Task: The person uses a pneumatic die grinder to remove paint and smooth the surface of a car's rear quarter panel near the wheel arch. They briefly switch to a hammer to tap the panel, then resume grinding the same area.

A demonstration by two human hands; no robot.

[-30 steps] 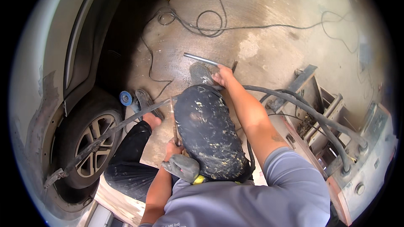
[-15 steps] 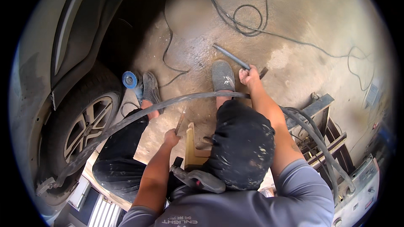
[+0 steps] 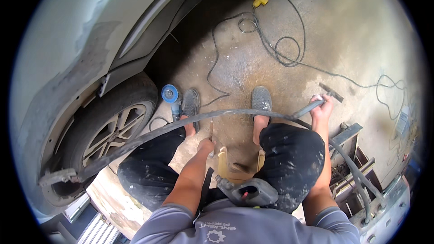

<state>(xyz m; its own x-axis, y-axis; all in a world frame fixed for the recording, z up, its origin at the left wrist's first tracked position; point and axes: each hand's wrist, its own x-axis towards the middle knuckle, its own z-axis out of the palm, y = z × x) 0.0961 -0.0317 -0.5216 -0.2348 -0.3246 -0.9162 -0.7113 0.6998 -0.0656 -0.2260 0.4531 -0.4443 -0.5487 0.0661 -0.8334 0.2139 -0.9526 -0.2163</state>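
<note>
My right hand (image 3: pixel 321 108), out to the right beyond the knee, is closed round the grey tubular handle (image 3: pixel 307 109) of what looks like a hammer. Its dark crosswise head (image 3: pixel 331 92) shows just past my fingers. Between my knees my left hand (image 3: pixel 206 146) is closed on a narrow brownish bar (image 3: pixel 211 129) that points away from me. A thick grey cable (image 3: pixel 212 114) arches across in front of both legs. A dark grey object with a red spot (image 3: pixel 251 193) lies against my lap, its kind unclear.
At left stands a car with a wheel (image 3: pixel 115 133) and a clamp (image 3: pixel 58 177) at its wheel arch. An angle grinder with a blue disc (image 3: pixel 170 93) lies beside my left foot. Thin cord (image 3: pixel 289 56) and a yellow connector (image 3: pixel 259 0) lie ahead. A metal frame cart (image 3: pixel 348 144) stands right.
My right hand has moved to the right and back toward me, and the handle it holds has turned. My left hand still holds the bar. The whole view has shifted.
</note>
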